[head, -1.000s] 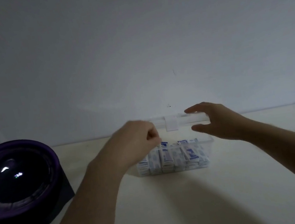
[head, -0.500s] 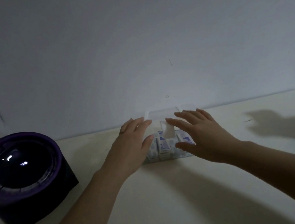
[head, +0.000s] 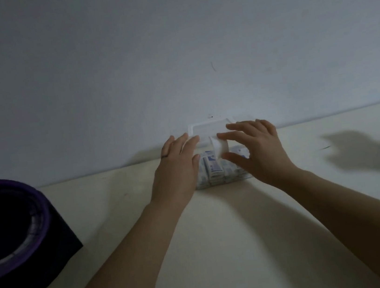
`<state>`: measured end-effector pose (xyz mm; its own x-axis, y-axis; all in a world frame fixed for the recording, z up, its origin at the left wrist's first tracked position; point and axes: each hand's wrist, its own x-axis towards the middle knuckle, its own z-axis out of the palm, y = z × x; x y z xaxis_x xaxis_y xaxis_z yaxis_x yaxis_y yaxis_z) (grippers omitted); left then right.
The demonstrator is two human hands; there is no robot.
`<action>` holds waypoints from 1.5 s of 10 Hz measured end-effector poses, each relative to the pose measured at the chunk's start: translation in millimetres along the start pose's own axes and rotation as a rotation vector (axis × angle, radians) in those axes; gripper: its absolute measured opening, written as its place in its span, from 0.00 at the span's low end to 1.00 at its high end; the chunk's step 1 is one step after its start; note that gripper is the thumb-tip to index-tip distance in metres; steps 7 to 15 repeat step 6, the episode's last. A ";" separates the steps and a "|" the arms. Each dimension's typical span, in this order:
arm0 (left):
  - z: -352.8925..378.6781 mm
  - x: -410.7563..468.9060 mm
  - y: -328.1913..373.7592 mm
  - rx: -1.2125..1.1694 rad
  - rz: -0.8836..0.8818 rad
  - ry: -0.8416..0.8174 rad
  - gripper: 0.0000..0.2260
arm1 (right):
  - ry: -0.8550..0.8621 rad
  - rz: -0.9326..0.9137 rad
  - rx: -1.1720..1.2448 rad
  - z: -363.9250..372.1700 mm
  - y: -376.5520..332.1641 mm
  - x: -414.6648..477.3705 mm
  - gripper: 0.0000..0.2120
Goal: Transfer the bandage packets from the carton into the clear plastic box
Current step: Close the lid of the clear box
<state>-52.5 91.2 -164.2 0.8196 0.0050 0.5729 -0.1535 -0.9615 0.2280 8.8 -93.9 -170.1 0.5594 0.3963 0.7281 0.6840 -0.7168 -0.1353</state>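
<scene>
Bandage packets [head: 212, 168]: sitting packed inside clear plastic box [head: 204, 182] on table [head: 222, 241]. Pressing lid [head: 208, 126] down w/ flat, straight-fingered L hand [head: 175, 170]; apparently pinching latch tab [head: 220, 147] betw. R hand [head: 258, 153] thumb & forefinger. Risking half-latched lid springing open if pushing unevenly.

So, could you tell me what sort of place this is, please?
Likely a plain indoor room, perhaps a home: a bare white wall, a cream tabletop against it, and a round purple device.
</scene>
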 end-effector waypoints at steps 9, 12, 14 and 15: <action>3.8 41.5 7.9 0.303 -0.083 -0.174 0.24 | -0.369 0.055 -0.135 -12.7 21.0 26.2 0.31; 3.8 41.5 7.9 0.303 -0.083 -0.174 0.24 | -0.369 0.055 -0.135 -12.7 21.0 26.2 0.31; 3.8 41.5 7.9 0.303 -0.083 -0.174 0.24 | -0.369 0.055 -0.135 -12.7 21.0 26.2 0.31; 3.8 41.5 7.9 0.303 -0.083 -0.174 0.24 | -0.369 0.055 -0.135 -12.7 21.0 26.2 0.31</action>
